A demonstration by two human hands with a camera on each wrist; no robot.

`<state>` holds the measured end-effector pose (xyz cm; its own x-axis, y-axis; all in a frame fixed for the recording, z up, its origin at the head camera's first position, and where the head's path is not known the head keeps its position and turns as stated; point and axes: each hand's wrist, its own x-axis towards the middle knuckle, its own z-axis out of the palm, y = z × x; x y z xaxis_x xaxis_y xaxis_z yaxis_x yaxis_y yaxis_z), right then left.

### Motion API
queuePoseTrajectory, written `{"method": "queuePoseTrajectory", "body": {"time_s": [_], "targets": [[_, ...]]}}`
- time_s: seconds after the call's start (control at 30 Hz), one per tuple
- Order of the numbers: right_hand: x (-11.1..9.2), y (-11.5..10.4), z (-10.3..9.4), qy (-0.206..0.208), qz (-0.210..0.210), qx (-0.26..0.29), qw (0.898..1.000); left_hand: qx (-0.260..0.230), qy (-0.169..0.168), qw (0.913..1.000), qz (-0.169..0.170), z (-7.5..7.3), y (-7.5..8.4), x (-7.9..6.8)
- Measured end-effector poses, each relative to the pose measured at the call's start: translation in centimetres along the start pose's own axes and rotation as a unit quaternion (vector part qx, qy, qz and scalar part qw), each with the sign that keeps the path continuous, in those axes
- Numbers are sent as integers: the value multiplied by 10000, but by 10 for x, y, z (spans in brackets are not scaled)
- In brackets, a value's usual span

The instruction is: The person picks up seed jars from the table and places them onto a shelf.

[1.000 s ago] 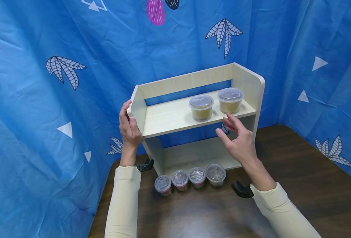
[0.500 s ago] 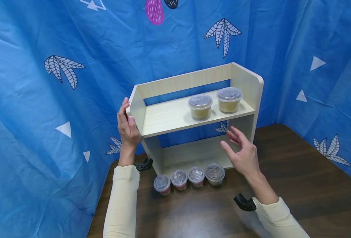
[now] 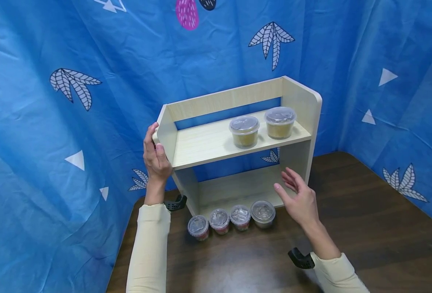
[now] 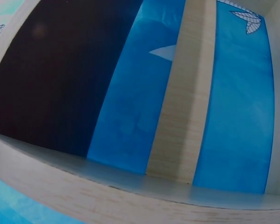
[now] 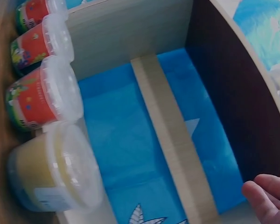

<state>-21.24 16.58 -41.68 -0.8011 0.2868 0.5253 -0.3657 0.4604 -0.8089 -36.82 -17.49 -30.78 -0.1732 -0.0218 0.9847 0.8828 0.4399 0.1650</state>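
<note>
My left hand (image 3: 157, 158) rests against the left side panel of a pale wooden two-tier shelf (image 3: 208, 152), fingers pointing up along its outer side and thumb at the front edge. In the left wrist view that hand does not show. My right hand (image 3: 300, 199), fingers loosely bent and holding nothing, hovers before the lower right of the shelf. Two lidded clear tubs with yellow contents, a left tub (image 3: 244, 132) and a right tub (image 3: 280, 123), stand on the upper board. Nearest my right hand on the table is a larger lidded tub (image 5: 51, 170).
Several smaller lidded cups stand in a row left of the larger tub, including a cup with a red label (image 5: 39, 100). The row is close before the shelf's lower board (image 3: 234, 189). Dark wood table (image 3: 237, 264); blue patterned curtain (image 3: 216, 49) behind.
My right hand has moved down and away from the right tub on the upper board to in front of the lower compartment. The left hand stays at the side panel.
</note>
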Motion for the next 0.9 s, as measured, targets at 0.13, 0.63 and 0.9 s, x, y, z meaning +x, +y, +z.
{"method": "queuePoseTrajectory", "body": {"time_s": [0.13,0.63,0.9], "targets": [[-6,7,4,-30,73,30,10000,5,37,10000,7,0,3,1],[-18,24,11,-25,203,-56,9998,-139,45,9999,39,0,50,17],[-23,32,12,-20,277,-243,9993,-94,55,9999,29,-1,52,17]]}}
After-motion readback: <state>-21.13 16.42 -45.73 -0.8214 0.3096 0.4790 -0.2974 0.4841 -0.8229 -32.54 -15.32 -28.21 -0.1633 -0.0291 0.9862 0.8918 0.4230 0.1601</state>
